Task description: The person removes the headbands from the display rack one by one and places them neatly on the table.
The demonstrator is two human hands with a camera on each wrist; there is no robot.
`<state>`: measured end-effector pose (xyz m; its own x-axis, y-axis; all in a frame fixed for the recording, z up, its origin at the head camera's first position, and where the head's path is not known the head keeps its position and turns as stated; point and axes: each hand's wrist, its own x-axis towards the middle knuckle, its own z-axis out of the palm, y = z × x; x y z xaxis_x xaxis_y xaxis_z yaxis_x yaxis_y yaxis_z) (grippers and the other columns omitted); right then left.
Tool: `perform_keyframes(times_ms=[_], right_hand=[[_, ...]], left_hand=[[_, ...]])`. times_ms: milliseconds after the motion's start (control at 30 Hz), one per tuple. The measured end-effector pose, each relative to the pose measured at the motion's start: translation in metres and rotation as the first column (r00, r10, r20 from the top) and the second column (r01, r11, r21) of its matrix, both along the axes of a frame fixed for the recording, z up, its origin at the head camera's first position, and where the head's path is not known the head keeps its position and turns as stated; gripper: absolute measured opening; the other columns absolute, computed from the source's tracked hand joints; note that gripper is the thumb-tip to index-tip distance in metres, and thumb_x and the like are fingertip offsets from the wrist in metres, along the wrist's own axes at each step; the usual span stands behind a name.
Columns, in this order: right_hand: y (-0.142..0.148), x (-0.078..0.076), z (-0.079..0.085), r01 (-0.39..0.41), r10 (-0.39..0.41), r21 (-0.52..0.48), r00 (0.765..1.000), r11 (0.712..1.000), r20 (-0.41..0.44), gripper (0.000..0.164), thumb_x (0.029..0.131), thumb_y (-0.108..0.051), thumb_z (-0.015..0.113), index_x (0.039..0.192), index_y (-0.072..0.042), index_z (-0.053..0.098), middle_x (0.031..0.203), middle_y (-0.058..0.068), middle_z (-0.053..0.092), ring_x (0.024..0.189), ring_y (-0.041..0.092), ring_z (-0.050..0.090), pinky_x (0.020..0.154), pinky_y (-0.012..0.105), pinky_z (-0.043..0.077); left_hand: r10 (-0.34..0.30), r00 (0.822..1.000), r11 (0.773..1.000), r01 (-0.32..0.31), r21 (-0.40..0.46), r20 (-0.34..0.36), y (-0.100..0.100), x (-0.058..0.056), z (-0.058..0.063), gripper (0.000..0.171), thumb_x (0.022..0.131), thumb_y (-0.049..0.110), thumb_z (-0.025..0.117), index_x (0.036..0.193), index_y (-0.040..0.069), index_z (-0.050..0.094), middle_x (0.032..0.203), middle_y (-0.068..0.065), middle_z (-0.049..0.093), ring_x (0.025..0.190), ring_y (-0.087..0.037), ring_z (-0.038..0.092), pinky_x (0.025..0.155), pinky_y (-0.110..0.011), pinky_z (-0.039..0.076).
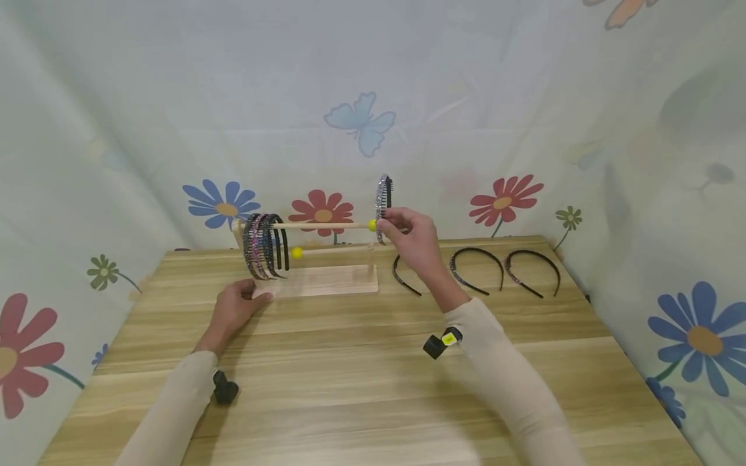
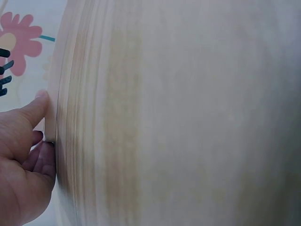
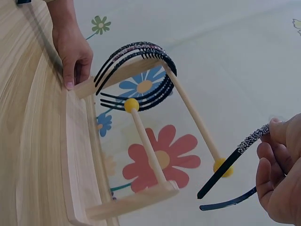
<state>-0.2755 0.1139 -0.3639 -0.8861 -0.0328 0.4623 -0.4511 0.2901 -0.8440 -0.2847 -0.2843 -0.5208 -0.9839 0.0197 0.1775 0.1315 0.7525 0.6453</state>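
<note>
Pale wooden rack: stands on the wood-grain table [image 1: 326,362], its flat base [image 1: 326,279] between two posts that carry dowels tipped with yellow balls.
Headbands on the rack: a cluster of black, toothed, sparkling headbands [image 1: 258,249], seemingly three, hangs around the upper dowel [image 1: 326,226] near the rack's left post; that part looks done.
Headband in hand: one black headband with silver sparkles [image 1: 382,194] is upright at the rack's right-hand yellow ball [image 1: 372,225]; whether it surrounds the dowel cannot be told.
Right hand [image 1: 416,243]: thumb and fingers pinch that silver headband.
Left hand [image 1: 236,307]: thumb and fingers grip the base's left corner.
Headbands off the rack: three slim dark headbands [image 1: 462,280] lie to the rack's right, apparently the remainder.
</note>
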Motion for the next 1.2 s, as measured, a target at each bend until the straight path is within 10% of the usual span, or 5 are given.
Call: perform_keyframes(times_ms=[1200], right_hand=[[0.116, 0.035, -0.021, 0.258, -0.247, 0.175, 0.966, 0.95, -0.08, 0.037, 0.097, -0.036, 0.072, 0.119, -0.007, 0.072, 0.104, 0.011, 0.076, 0.087, 0.017, 0.07, 0.071, 0.015, 0.05]], left_hand=[[0.0, 1.0, 1.0, 0.0, 0.001, 0.006, 0.0, 0.0, -0.001, 0.035, 0.094, 0.032, 0.077, 0.089, 0.002, 0.058, 0.078, -0.007, 0.05, 0.072, -0.022, 0.043, 0.063, -0.036, 0.035]])
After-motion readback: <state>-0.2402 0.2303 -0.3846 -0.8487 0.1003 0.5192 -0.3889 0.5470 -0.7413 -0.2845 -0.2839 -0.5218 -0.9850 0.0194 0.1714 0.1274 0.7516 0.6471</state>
